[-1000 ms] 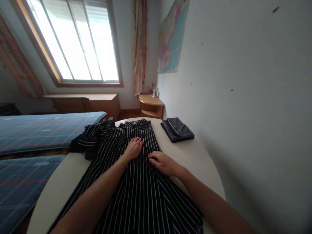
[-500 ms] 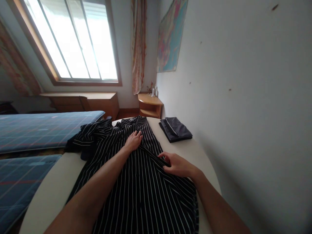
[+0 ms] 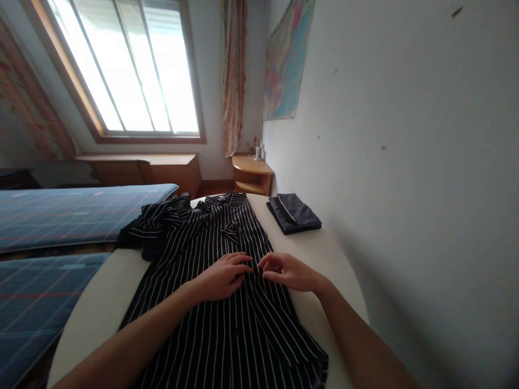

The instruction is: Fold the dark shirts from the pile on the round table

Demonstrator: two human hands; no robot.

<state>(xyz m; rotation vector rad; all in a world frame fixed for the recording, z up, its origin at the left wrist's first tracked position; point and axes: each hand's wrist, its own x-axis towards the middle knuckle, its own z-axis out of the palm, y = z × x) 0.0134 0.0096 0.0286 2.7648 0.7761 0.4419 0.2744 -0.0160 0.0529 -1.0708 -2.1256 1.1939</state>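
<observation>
A black garment with white stripes (image 3: 203, 324) lies spread lengthwise, its collar end far from me and its near end running out of view. My left hand (image 3: 225, 276) is over the middle of it, palm down, fingers stretched to the right and thumb apart. Just beside it, at the garment's right edge, my right hand (image 3: 290, 272) has curved fingers with a gap to the thumb; no cloth shows between them. A striped sleeve (image 3: 279, 324) slants down along the right side. On the left, another sleeve (image 3: 162, 219) lies bunched.
The garment rests on a round white table (image 3: 336, 281). A folded dark cloth item (image 3: 298, 212) sits at the far right of the table. A plaid-covered bed (image 3: 93, 210) is on the left, a white wall (image 3: 425, 216) on the right, and a corner shelf (image 3: 253, 166) beyond.
My left hand has come back toward me from the upper chest of the garment, to near my right hand. The right hand's fingers have come off the cloth, and the sleeve lies straighter.
</observation>
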